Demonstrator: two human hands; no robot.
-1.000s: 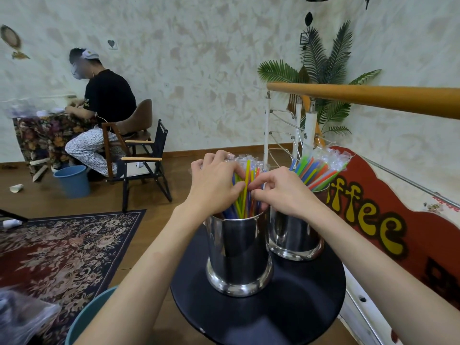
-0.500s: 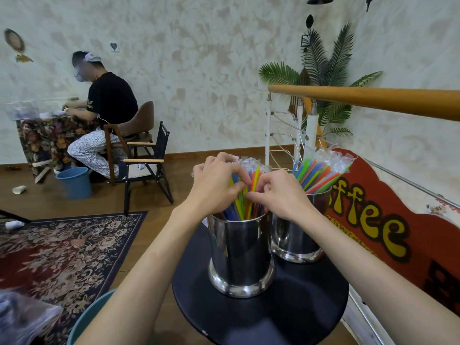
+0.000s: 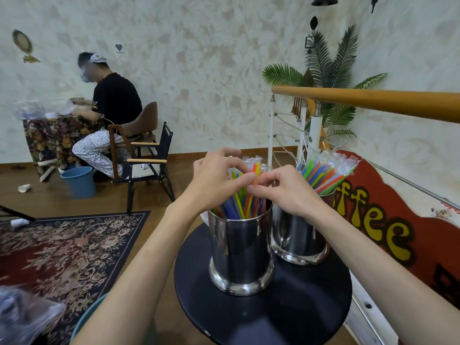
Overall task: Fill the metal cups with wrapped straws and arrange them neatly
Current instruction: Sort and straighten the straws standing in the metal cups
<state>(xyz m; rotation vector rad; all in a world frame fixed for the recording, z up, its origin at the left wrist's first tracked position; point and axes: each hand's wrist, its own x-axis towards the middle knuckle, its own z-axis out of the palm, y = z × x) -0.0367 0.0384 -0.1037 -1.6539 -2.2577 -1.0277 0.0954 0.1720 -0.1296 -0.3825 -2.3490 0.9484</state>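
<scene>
Wrapped straws [image 3: 245, 192] in the near metal cup [image 3: 240, 247] at the counter's [image 3: 261, 314] middle: our left hand [image 3: 214, 183] and right hand [image 3: 286, 192] pinch them together, apparently to straighten the bunch.

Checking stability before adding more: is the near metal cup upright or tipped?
Upright. The near metal cup stands with its base flat on the round black table, walls vertical.
</scene>
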